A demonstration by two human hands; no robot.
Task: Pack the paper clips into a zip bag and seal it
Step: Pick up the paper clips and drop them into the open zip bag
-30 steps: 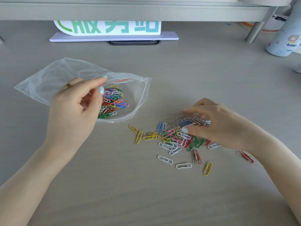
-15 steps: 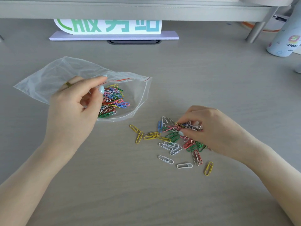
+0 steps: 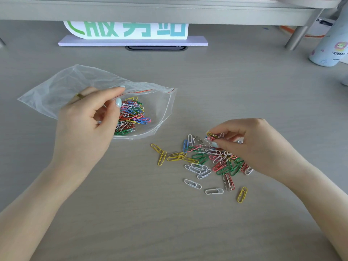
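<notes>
A clear zip bag (image 3: 56,91) with a red zip line lies on the desk at the left, its mouth facing right. Inside it sits a heap of coloured paper clips (image 3: 132,115). My left hand (image 3: 84,127) pinches the bag's upper lip and holds the mouth open. To the right, a loose pile of coloured paper clips (image 3: 205,159) is spread on the desk. My right hand (image 3: 254,147) is over the pile's right side, fingers pinched on a small bunch of clips lifted just above the pile.
A white sign with green characters (image 3: 126,29) stands on a pale base at the back, under a grey shelf (image 3: 169,10) with a metal leg (image 3: 297,36). A light-blue bottle (image 3: 331,46) stands at the far right.
My right hand raked the clips leftward into a tighter pile, then closed its fingers and lifted a bunch. My left hand and the bag stayed still.
</notes>
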